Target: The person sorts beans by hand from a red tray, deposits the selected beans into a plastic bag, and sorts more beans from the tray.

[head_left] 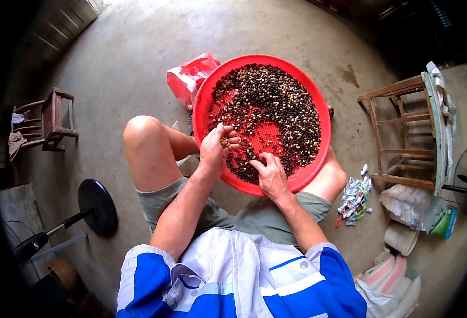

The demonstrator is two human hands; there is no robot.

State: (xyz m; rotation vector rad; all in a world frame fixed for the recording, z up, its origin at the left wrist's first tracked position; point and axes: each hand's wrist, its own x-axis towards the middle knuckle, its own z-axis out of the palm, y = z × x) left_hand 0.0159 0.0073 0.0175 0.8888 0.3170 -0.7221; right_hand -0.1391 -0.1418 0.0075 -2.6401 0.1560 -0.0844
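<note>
A round red mesh tray [326, 119] rests across my lap, tilted a little, with a spread of small dark and pale beans [276, 95] on it. Over the tray's left side my left hand [217, 147] is cupped palm up, its fingers curled round several light-brown beans [224, 142]. My right hand [270, 174] reaches down into the near part of the tray, thumb and forefinger pinched together at the beans. What sits between those fingertips is too small to make out. Red mesh shows through in patches near both hands.
A red and white bag [191, 77] stands behind the tray's left edge. To the left are a wooden chair [59, 119] and a stand's round black base [98, 206]. On the right are a wooden frame [403, 119], a small heap of wrappers [355, 200], a white bucket [401, 238] and sacks [389, 278].
</note>
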